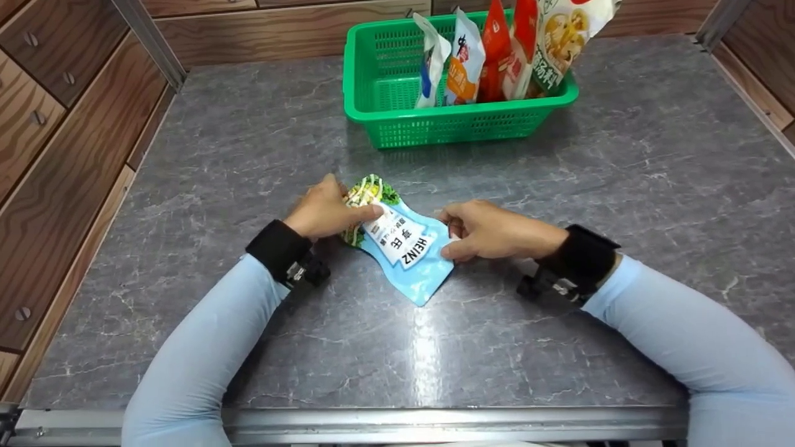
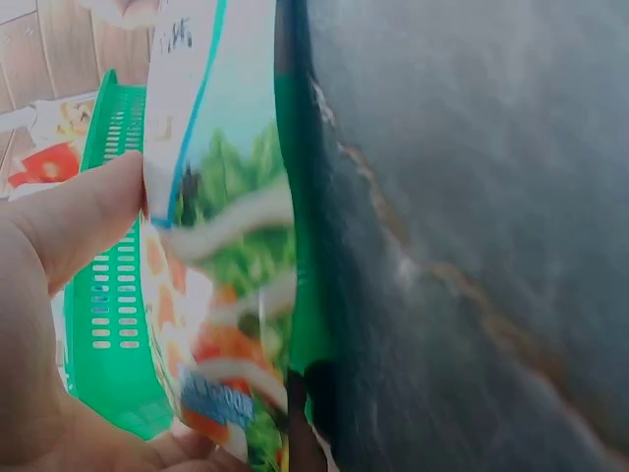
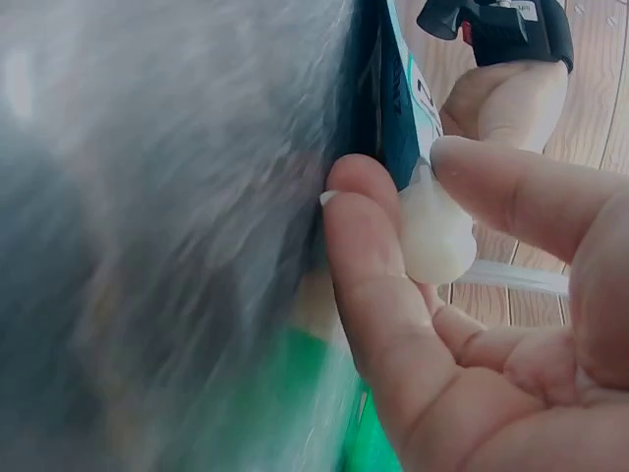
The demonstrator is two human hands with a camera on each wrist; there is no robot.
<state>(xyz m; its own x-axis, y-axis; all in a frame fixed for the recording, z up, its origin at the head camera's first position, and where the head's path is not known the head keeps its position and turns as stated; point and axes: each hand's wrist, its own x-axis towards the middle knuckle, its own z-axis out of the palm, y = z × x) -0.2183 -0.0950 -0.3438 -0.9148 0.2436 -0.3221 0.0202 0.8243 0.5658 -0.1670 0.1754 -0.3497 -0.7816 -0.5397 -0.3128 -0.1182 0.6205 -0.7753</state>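
A light blue Heinz sauce pouch (image 1: pixel 404 248), printed with a salad picture, is held tilted between both hands over the table. My left hand (image 1: pixel 332 208) grips its picture end, thumb across the printed front and fingers behind. In the left wrist view the thumb presses the edge of the pouch (image 2: pixel 226 236). My right hand (image 1: pixel 484 230) pinches the pouch at its side near the spout, thumb in front and curled fingers behind. A white cap (image 3: pixel 437 236) sits between that thumb and the fingers in the right wrist view.
Beyond the hands, a green plastic basket (image 1: pixel 453 127) stands on the grey marbled table (image 1: pixel 248 124). Several food packets, including an orange-and-white packet (image 1: pixel 464 62), stand upright toward its right side. Wood-patterned panels (image 1: pixel 74 143) border the table, and a metal rail (image 1: pixel 435 425) runs along the front edge.
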